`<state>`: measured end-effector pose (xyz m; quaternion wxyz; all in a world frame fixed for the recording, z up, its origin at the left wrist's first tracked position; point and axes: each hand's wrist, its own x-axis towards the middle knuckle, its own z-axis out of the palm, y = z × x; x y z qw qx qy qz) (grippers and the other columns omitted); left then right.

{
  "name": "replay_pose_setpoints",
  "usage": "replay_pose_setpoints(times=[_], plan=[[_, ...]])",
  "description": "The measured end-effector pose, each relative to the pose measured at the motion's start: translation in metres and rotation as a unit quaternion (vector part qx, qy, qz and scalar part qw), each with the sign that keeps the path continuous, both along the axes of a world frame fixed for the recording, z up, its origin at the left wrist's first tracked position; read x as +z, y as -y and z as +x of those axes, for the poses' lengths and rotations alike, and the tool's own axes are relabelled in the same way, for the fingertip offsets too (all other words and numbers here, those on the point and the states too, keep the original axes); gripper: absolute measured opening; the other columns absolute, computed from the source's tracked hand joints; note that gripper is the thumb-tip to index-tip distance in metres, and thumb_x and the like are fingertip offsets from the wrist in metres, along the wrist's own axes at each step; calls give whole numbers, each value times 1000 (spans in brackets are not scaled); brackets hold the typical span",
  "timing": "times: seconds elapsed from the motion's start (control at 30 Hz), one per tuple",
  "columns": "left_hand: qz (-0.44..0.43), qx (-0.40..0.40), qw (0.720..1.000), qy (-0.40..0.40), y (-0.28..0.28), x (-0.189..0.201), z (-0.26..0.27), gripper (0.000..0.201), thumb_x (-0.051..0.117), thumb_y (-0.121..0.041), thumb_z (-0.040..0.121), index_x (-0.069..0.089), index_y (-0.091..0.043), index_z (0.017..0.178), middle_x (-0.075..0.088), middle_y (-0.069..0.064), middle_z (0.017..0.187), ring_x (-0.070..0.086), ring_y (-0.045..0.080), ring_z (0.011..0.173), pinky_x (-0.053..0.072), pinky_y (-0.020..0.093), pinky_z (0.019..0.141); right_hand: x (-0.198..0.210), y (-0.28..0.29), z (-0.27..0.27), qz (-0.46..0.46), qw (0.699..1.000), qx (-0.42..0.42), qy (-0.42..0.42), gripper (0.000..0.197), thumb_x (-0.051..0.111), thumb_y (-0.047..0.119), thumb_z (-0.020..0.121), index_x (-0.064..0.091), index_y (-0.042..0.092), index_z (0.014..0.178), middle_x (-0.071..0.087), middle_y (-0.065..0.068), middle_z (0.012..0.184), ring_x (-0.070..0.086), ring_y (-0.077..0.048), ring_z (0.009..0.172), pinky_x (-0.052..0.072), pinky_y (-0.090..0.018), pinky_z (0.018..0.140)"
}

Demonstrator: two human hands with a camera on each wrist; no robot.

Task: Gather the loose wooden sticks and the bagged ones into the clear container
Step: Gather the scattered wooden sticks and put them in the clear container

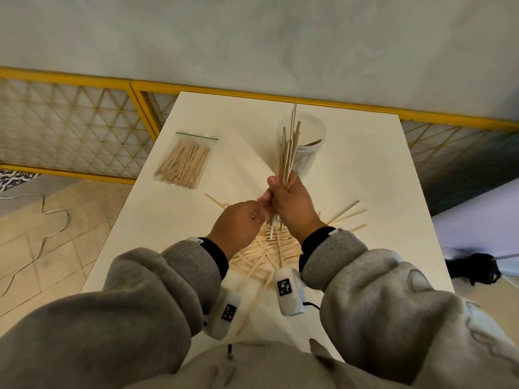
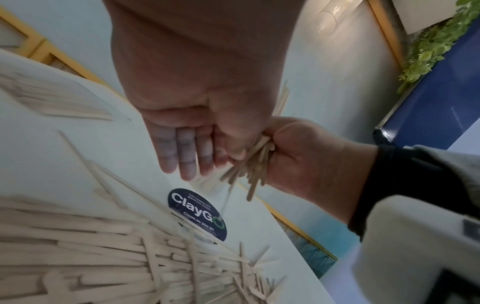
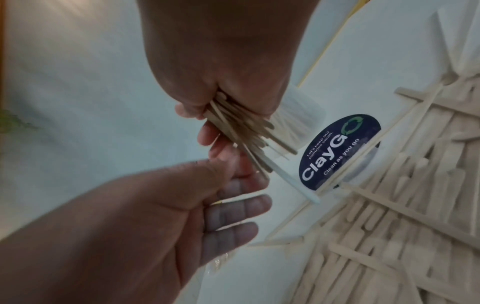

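My right hand [image 1: 292, 202] grips a bundle of sticks [image 1: 288, 153] upright above the pile [image 1: 266, 248]. My left hand [image 1: 238, 223], fingers straight, steadies their lower ends. I should even the ends, then tip them into the container [image 1: 304, 144] beyond. The bag [image 1: 184, 161] waits far left on the bench [image 1: 365, 192].

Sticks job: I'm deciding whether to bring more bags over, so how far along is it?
Barely started. Done: only a stick or two shows inside the clear container. In hand: the right hand grips a bundle of sticks, with the left hand open beside its lower ends. Left: the large loose pile on the table and the bagged sticks, still lying beside the container.
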<state>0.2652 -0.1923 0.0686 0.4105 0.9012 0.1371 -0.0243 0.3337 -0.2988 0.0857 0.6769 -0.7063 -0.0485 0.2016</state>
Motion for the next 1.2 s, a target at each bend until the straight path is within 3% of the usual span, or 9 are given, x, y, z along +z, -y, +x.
replay_pose_setpoints(times=[0.13, 0.27, 0.5, 0.63, 0.77, 0.87, 0.93, 1.03, 1.2], plan=[[-119, 96, 981, 115, -11, 26, 9, 36, 55, -32, 92, 49, -18, 125, 58, -3, 118, 58, 11, 105, 43, 22, 85, 7, 6, 4, -39, 998, 31, 49, 9, 55, 21, 95, 50, 20, 88, 49, -1, 61, 48, -10, 51, 44, -30, 53], [-238, 29, 964, 115, -13, 70, 31, 79, 72, -32, 79, 23, -33, 140, 55, -6, 123, 61, 7, 105, 51, 21, 82, 12, 1, -6, -90, 986, 114, 81, 7, 65, 23, 89, 60, 20, 89, 54, 8, 55, 47, -6, 50, 42, -26, 50], [-163, -1, 973, 161, 2, 86, 35, 44, 63, -32, 87, 43, -35, 126, 68, -7, 105, 64, 7, 101, 49, 35, 95, 16, -1, -5, -130, 982, 130, 40, 32, 66, 24, 86, 49, 8, 63, 50, 5, 41, 44, -10, 38, 43, -27, 50], [-162, 54, 948, 268, -12, 123, 44, 39, 41, -46, 94, 46, -31, 129, 62, -5, 118, 59, 8, 110, 49, 34, 94, 15, 5, -6, -170, 974, 139, 62, 39, 70, 43, 83, 49, 12, 72, 52, -3, 58, 48, -13, 49, 45, -24, 51], [26, -95, 988, 121, -2, 126, 44, 40, 32, -42, 99, 57, -26, 126, 57, -6, 131, 49, 11, 123, 36, 23, 99, 18, -4, -8, -149, 976, 142, 70, 36, 70, 39, 83, 56, 6, 78, 52, -4, 57, 48, -11, 48, 44, -22, 49], [-29, 2, 974, 227, -7, 115, 39, 44, 37, -46, 97, 47, -26, 134, 45, -6, 141, 38, 7, 131, 28, 19, 102, 26, -1, 0, -130, 982, 116, 69, 39, 69, 42, 84, 54, 9, 69, 51, -3, 52, 47, -14, 46, 46, -26, 52], [-160, 138, 946, 246, -18, 103, 40, 53, 33, -55, 93, 46, -24, 135, 46, -5, 141, 40, 8, 129, 29, 27, 107, 36, 8, 13, -96, 991, 62, 75, 41, 68, 42, 84, 48, 14, 62, 49, -1, 48, 46, -14, 42, 46, -26, 51], [-484, 241, 840, 41, -22, 65, 37, 67, 30, -64, 91, 49, -15, 132, 49, 3, 140, 37, 22, 135, 20, 42, 114, 66, 15, 32, 17, 995, -14, 101, 40, 67, 37, 87, 49, 15, 59, 49, -1, 45, 46, -17, 41, 45, -29, 52], [-668, 282, 676, -132, 3, 24, 30, 75, 30, -62, 92, 51, 4, 124, 57, 21, 126, 52, 36, 120, 39, 44, 105, 103, 5, 44, 183, 980, -13, 79, 33, 69, 27, 82, 48, 15, 60, 48, -5, 49, 46, -23, 46, 47, -33, 56]])
